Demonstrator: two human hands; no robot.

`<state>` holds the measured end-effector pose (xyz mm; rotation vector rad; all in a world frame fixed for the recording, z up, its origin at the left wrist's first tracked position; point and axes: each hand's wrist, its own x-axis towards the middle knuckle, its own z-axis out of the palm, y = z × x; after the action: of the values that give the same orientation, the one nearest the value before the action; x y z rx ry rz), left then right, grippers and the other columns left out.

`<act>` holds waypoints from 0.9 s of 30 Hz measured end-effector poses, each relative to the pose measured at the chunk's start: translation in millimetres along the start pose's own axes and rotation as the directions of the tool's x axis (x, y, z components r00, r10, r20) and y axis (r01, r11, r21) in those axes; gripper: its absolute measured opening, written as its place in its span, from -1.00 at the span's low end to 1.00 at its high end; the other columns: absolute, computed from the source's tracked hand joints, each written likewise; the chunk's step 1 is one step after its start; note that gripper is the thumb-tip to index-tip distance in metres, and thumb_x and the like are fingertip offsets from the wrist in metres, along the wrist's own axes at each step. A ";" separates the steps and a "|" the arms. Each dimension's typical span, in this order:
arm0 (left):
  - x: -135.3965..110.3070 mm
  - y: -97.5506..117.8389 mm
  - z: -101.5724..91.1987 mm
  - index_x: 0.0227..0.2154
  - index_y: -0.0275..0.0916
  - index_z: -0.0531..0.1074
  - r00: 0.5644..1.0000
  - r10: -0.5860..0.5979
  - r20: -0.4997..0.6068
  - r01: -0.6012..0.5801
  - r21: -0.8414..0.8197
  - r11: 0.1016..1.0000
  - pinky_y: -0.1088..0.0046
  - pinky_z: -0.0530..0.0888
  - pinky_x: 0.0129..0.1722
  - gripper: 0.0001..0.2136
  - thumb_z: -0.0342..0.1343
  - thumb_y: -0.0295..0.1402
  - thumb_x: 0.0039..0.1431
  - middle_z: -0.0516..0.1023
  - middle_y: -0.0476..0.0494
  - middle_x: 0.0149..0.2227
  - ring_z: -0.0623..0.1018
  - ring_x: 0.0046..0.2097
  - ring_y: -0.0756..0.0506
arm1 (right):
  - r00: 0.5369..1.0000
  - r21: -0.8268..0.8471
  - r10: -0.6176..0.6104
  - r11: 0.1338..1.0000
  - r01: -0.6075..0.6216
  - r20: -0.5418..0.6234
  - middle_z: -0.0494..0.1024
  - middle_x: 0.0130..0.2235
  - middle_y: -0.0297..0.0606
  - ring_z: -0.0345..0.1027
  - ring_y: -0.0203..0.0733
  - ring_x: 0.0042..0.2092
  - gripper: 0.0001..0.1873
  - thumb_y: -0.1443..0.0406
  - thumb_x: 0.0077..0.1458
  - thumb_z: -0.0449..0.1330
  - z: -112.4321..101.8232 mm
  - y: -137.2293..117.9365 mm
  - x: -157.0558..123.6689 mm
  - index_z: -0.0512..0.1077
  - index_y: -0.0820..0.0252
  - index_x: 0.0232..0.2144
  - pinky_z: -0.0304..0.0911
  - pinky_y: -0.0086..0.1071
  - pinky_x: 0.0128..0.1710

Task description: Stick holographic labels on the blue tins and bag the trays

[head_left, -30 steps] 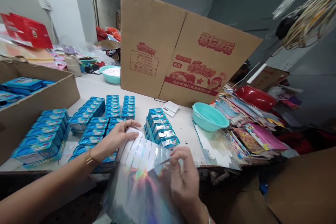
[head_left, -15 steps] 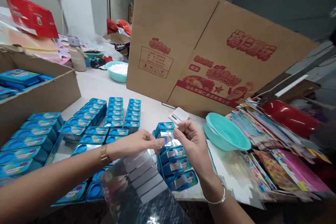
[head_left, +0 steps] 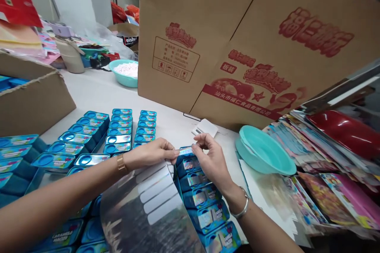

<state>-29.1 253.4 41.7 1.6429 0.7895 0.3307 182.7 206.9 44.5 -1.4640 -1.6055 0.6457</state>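
My left hand pinches one end of a shiny clear sticker strip, above the far end of a row of small blue boxes. The strip's other end is between the thumb and finger of my right hand. Below my left hand hangs a dark glossy sticker sheet with several pale strips; whether the fingers also grip it is hidden. Under my right hand and wrist stand the blue boxes, several with a shiny strip across the top.
More blue boxes stand in rows to the left, near an open carton. A big cardboard box rises behind the table. A white scale, a turquoise basin and stacked printed bags lie to the right.
The view has moved closer and lower. My hands have come nearer together, with the strip between them now over the far end of the box row. More boxes in that row now show.
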 end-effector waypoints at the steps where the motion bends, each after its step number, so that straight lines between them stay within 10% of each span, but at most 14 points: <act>1: 2.5 -1.2 -0.8 -0.55 -0.29 0.49 1.000 -0.004 0.009 0.004 -0.001 1.000 0.48 0.18 -0.39 -0.59 0.07 -0.03 0.20 0.42 0.00 -0.54 0.27 -0.46 -0.01 | 1.000 -0.019 0.000 1.000 0.000 0.008 0.43 -0.39 -0.40 0.32 -0.24 -0.32 -0.86 0.33 0.13 0.16 0.6 2.6 1.1 0.40 0.14 -0.21 0.22 -0.38 -0.26; 16: 24.6 -41.5 10.6 -0.49 -0.31 0.53 0.979 -0.182 0.094 0.204 -0.367 0.908 0.48 0.03 -0.60 -0.49 0.28 0.15 -0.08 0.39 0.02 -0.63 0.20 -0.62 0.05 | 0.996 -0.273 -0.065 0.959 0.078 0.057 0.43 -0.28 -0.32 0.34 -0.15 -0.22 -0.78 0.39 0.09 0.11 3.2 14.7 4.1 0.43 0.09 -0.19 0.22 -0.30 -0.16; 27: 23.6 -45.9 22.0 -0.62 -0.28 0.46 0.939 -0.342 0.031 0.334 -0.317 0.888 0.49 0.21 -0.59 -0.52 0.37 0.09 -0.28 0.42 -0.02 -0.67 0.31 -0.62 0.02 | 0.999 -0.039 -0.039 0.999 0.039 -0.018 0.40 -0.31 -0.34 0.28 -0.19 -0.27 -0.77 0.41 -0.09 0.13 4.7 20.9 10.3 0.50 0.13 -0.33 0.21 -0.27 -0.14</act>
<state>-12.7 254.3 -12.0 1.1740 0.9708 0.2169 190.2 221.4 27.4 -1.4587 -1.6358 0.5804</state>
